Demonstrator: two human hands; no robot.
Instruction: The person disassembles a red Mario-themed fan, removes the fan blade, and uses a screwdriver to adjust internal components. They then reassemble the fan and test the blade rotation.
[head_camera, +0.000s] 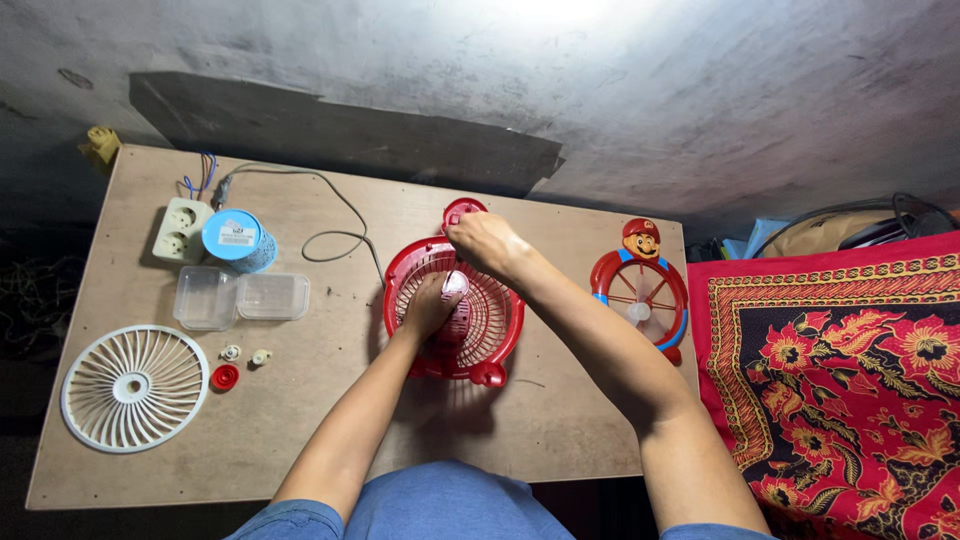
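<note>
My left hand (432, 305) grips inside the red fan housing (455, 310), steadying it; my right hand (482, 242) pinches something at its far rim.

A red plastic fan housing (455, 315), its round wire-ribbed grille facing up, sits near the middle of a bare wooden board (330, 400). It is open at the front, a small red foot jutting from its near edge and a tab at its far edge.
</note>
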